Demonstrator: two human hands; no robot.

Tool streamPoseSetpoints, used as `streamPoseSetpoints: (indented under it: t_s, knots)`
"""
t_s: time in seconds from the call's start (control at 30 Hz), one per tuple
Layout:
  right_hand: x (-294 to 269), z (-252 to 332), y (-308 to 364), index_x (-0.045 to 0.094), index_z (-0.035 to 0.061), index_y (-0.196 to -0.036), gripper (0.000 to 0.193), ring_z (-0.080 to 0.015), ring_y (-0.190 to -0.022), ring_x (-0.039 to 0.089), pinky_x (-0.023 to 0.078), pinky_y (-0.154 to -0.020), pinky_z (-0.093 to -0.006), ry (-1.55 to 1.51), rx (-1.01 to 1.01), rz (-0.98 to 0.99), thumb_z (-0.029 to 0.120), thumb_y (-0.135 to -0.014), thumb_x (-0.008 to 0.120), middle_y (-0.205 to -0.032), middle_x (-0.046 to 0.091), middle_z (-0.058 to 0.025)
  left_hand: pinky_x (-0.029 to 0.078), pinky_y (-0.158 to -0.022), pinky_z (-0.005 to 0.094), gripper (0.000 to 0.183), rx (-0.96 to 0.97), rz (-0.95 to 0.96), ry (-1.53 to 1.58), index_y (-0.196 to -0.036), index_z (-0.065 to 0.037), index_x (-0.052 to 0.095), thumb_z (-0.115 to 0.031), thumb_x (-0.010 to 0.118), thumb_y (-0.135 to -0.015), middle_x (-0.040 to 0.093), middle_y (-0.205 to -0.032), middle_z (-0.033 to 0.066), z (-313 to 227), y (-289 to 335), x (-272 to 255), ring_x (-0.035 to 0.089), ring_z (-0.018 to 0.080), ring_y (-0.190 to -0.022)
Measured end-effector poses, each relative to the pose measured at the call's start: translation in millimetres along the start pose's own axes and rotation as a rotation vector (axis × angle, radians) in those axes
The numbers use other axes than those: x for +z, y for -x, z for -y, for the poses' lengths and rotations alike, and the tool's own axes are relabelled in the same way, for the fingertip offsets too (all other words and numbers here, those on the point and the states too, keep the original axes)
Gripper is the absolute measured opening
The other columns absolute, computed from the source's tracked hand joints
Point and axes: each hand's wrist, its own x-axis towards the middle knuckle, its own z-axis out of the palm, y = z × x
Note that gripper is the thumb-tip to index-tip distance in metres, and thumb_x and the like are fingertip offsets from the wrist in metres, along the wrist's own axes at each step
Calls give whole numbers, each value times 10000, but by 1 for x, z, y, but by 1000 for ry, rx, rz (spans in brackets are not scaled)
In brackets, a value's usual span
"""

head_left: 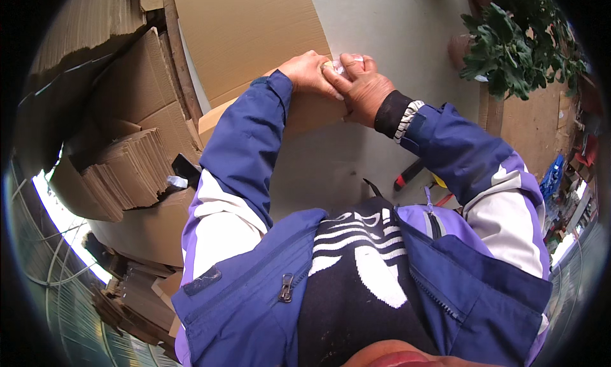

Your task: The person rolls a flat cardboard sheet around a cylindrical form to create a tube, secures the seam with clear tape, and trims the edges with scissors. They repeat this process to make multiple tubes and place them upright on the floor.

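Observation:
A brown cardboard sheet [248, 29] lies on the grey work surface in front of me, with a folded-looking lower flap [312, 112] at its near side. At its right edge my left hand [310, 73] is closed, fingers bent toward the right hand. My right hand [368, 92] touches it, also closed, thumb and fingers around a small, shiny, translucent thing [339, 68]. That thing is mostly covered by the fingers, so its kind does not show. Whether the left hand grips it too, or the cardboard edge, is hidden.
Stacks of flat cardboard [127, 169] stand at the left, beside a long brown bar [182, 74]. A tool with a red and black handle [407, 175] lies near my right forearm. A leafy green plant [509, 52] leans in at the far right.

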Motion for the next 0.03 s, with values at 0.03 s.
streamPoseSetpoints:
  t_s: [0.03]
  knots:
    - [-7, 5, -4, 279, 351, -1523, 1032, -545, -1306, 388, 580, -890, -538, 17, 4, 34, 272, -669, 854, -1485, 348, -199, 381, -1141, 402, 912, -70, 155, 31, -1365, -131, 572, -537, 863, -602, 389, -1535, 145, -3, -1, -16, 421, 345, -1373]
